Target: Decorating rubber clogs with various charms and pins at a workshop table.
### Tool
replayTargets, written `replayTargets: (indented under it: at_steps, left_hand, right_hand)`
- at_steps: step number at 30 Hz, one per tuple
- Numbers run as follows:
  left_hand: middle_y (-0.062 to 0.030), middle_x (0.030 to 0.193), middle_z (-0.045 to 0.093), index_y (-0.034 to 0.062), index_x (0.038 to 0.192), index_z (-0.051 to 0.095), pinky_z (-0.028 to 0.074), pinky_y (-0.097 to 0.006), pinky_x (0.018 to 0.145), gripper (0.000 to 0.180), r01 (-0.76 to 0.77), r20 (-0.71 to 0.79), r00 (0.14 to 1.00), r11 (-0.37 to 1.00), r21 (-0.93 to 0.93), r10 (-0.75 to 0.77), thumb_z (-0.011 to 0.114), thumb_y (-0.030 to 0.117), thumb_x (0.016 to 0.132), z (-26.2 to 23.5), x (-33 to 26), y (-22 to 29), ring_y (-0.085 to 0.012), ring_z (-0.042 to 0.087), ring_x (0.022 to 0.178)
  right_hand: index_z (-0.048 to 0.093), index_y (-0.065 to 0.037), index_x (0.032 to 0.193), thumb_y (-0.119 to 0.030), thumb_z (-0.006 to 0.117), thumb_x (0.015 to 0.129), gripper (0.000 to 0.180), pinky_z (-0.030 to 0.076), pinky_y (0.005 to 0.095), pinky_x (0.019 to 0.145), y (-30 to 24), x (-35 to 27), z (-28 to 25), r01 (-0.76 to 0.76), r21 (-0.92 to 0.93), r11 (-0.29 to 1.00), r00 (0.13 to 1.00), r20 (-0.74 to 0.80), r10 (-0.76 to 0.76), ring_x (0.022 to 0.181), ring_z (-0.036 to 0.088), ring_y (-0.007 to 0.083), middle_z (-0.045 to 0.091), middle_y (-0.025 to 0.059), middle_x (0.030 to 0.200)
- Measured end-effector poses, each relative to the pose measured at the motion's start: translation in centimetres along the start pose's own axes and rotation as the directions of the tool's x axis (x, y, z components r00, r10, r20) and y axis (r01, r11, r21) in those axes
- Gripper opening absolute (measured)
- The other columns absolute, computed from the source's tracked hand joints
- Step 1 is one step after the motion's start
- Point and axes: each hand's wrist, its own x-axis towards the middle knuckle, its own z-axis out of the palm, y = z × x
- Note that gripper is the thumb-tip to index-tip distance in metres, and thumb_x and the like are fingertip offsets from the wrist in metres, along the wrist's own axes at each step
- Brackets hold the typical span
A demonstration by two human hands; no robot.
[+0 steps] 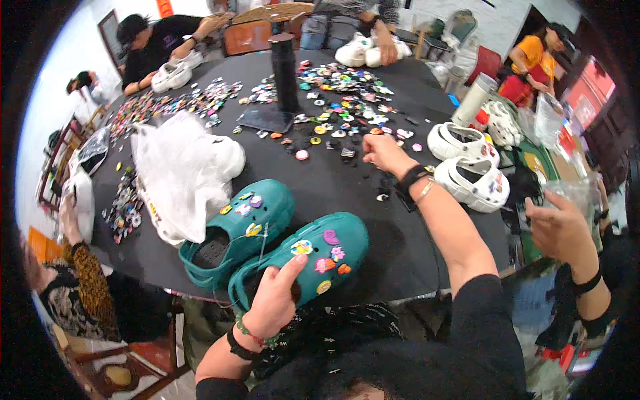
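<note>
Lower centre of frame, left grip (pixel 275 300) pinches a teal foam clog (pixel 316 252), probably light, springy, best held at its opening's rim; right grip (pixel 389 155) curled, contents unclear.

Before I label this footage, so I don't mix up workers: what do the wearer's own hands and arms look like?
Left hand: ungloved; a green-and-red beaded bracelet and a black band at the wrist. Right hand: ungloved; another black band and a thin pale bangle. Both black sleeves leave the forearms bare.
</note>
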Motion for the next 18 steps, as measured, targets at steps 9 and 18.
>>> replayTargets:
  at_steps: [9, 18]
  left_hand:
    - [-0.0200, 0.094, 0.067, -0.0044, 0.119, 0.057, 0.051, -0.037, 0.078, 0.052, -0.346, 0.373, 0.925, 0.253, 0.904, -0.067, 0.053, 0.043, 0.098, -0.4, -3.1, 4.0, -0.0336, 0.066, 0.087]
    - [-0.0340, 0.143, 0.037, 0.0073, 0.148, 0.030, 0.035, -0.047, 0.109, 0.101, 0.197, 0.258, 0.125, -0.279, 0.940, 0.958, 0.081, 0.049, 0.072, -11.3, 3.8, 19.7, -0.0449, 0.034, 0.136]
  right_hand:
    - [0.067, -0.006, 0.108, -0.020, 0.081, 0.073, 0.040, 0.046, 0.0393, 0.093, -7.8, -0.4, -3.8, 0.043, -0.262, 0.964, 0.985, 0.175, 0.003, 0.109, 0.056, 0.0325, 0.059, 0.0142, 0.108]
    - [0.063, -0.001, 0.103, -0.012, 0.073, 0.079, 0.028, 0.050, 0.0409, 0.087, -17.5, -2.8, -4.3, 0.514, 0.115, 0.850, 0.852, 0.044, -0.521, 0.099, 0.060, 0.0366, 0.059, 0.0175, 0.106]
